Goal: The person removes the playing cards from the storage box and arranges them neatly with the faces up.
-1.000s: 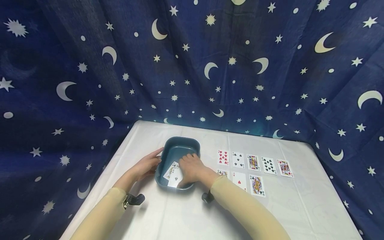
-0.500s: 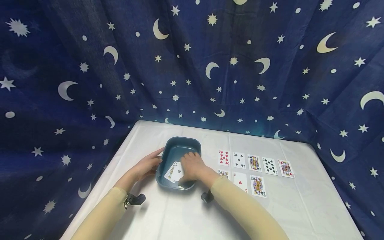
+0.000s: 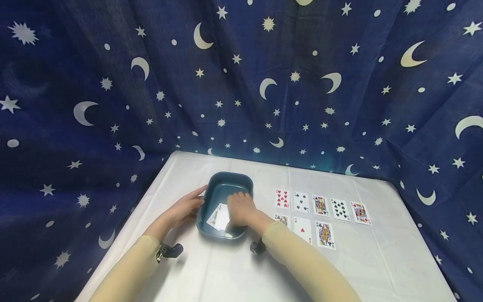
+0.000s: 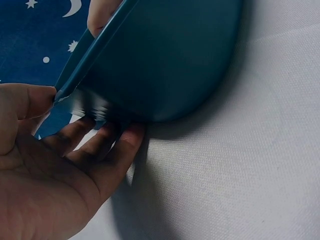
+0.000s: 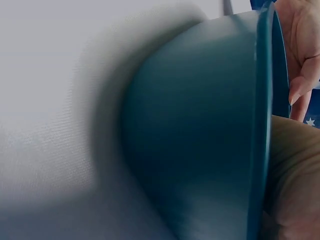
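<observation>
A teal plastic tub (image 3: 231, 179) stands on the white cloth. Inside lie playing cards: a face card (image 3: 213, 219) partly covered by a white-faced card (image 3: 223, 215) that shines with glare. My right hand (image 3: 241, 209) reaches into the tub with curled fingers and grips the edge of the white-faced card; its fingertips are mostly hidden. At the tub's left side, my left hand (image 3: 184, 209) holds it. In the left wrist view, the thumb is at the rim and the bent fingers (image 4: 110, 150) press the outer wall.
Right of the tub, face-up cards lie in two rows. The far row includes a heart card (image 3: 282, 199) and a ten of spades (image 3: 341, 209); the near row includes an ace of hearts (image 3: 302, 230). A starry blue curtain (image 3: 241, 84) hangs behind the table (image 3: 388, 251).
The white-faced card has shifted up and right, squaring closer over the face card, and now catches glare that hides its club mark. My right hand moved slightly; the left hand stays put.
</observation>
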### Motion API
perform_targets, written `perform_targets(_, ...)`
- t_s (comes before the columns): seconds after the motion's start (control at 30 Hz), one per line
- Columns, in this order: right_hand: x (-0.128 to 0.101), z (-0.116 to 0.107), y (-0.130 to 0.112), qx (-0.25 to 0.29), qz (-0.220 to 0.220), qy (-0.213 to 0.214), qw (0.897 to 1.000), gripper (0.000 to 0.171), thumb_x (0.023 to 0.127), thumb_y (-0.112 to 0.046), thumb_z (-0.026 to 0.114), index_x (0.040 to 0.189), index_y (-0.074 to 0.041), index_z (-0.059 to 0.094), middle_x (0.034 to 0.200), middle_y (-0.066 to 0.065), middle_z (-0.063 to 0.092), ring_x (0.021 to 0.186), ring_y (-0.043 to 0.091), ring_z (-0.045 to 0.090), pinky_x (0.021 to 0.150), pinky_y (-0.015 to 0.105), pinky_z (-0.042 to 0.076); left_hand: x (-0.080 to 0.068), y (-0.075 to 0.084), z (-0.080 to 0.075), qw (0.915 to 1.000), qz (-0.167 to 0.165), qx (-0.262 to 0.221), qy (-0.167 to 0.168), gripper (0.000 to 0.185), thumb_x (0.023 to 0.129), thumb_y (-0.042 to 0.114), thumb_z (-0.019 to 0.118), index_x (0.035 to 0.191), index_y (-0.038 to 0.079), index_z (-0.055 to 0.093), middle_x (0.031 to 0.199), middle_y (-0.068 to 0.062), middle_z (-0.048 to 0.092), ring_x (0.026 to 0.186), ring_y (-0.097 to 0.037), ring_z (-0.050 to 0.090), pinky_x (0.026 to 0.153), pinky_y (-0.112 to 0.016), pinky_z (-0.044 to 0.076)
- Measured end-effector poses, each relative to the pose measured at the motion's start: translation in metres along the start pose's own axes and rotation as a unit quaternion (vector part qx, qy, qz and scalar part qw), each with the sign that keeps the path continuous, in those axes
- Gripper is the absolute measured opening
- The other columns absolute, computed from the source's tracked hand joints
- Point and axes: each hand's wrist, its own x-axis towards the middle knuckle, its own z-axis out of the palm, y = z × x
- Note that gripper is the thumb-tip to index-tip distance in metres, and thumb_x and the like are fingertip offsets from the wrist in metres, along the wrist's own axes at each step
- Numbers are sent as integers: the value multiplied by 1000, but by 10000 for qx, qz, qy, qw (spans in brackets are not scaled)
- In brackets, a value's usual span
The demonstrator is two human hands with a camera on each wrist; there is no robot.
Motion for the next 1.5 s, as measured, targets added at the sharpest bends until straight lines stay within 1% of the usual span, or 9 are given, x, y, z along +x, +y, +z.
perform_targets(0.13, 0, 0, 0, 20, -99, -6, 9999, 91, 55, -65, 92, 118, -7, 60, 105, 5, 61, 97, 22, 52, 90, 39, 46, 0, 0, 0, 10000, 9, -27, -10, 64, 102, 13, 47, 162, 30, 31, 163, -22, 30, 142, -48, 39, 110, -66, 38)
perform_targets(0.33, -3, 2, -1, -140, -302, -17, 9994, 88, 60, -63, 90, 123, -8, 61, 113, 6, 61, 106, 24, 51, 99, 45, 44, 0, 0, 0, 10000, -17, -15, -5, 65, 102, 14, 47, 163, 30, 30, 164, -23, 29, 143, -48, 38, 110, -66, 37)
perform_targets(0.47, -5, 2, -4, -175, -406, -7, 9990, 85, 62, -58, 90, 124, -9, 62, 112, 5, 61, 104, 22, 49, 99, 44, 44, 0, 0, 1, 10000, -6, 6, 12, 65, 102, 14, 47, 163, 30, 31, 163, -23, 29, 142, -49, 38, 110, -66, 37)
perform_targets(0.73, -7, 4, -5, -376, -518, -83, 9979, 78, 68, -58, 85, 124, -10, 62, 113, 4, 60, 101, 19, 47, 98, 40, 45, 2, -1, 0, 10000, 20, 88, 24, 64, 102, 15, 48, 162, 31, 31, 163, -22, 30, 141, -48, 40, 110, -66, 38)
perform_targets(0.87, -5, 8, -4, -369, -509, -81, 9980, 77, 67, -58, 84, 123, -10, 62, 112, 4, 59, 101, 20, 47, 97, 40, 44, 1, -1, -1, 10000, 36, 71, 4, 64, 102, 15, 48, 162, 31, 31, 163, -22, 30, 141, -48, 40, 110, -65, 38)
perform_targets(1.03, -4, 8, -4, -295, -491, -104, 9983, 79, 67, -58, 85, 125, -10, 61, 116, 5, 59, 104, 21, 48, 101, 42, 44, 0, 0, 0, 10000, 29, 39, -19, 64, 103, 15, 48, 162, 30, 31, 163, -22, 30, 142, -48, 40, 110, -65, 38)
perform_targets(1.2, -2, 5, -1, -222, -435, 10, 9988, 82, 66, -58, 85, 128, -10, 60, 120, 6, 59, 108, 22, 50, 102, 43, 44, 1, -1, 0, 10000, 9, -4, -12, 64, 102, 14, 48, 162, 30, 31, 163, -22, 31, 142, -48, 40, 110, -65, 38)
perform_targets(1.33, 1, 5, 5, -244, -331, 134, 9991, 82, 67, -58, 85, 129, -11, 59, 119, 5, 61, 109, 23, 51, 101, 43, 44, 3, -2, -1, 10000, 3, 8, 17, 64, 102, 14, 48, 162, 31, 32, 163, -22, 31, 142, -47, 40, 110, -65, 39)
perform_targets(1.5, 2, 5, 8, -111, -386, 198, 9990, 81, 66, -55, 87, 127, -13, 56, 117, 5, 62, 107, 23, 53, 100, 43, 44, 3, -2, 0, 10000, 13, 10, 35, 64, 102, 14, 48, 162, 31, 33, 163, -21, 31, 142, -47, 39, 110, -65, 38)
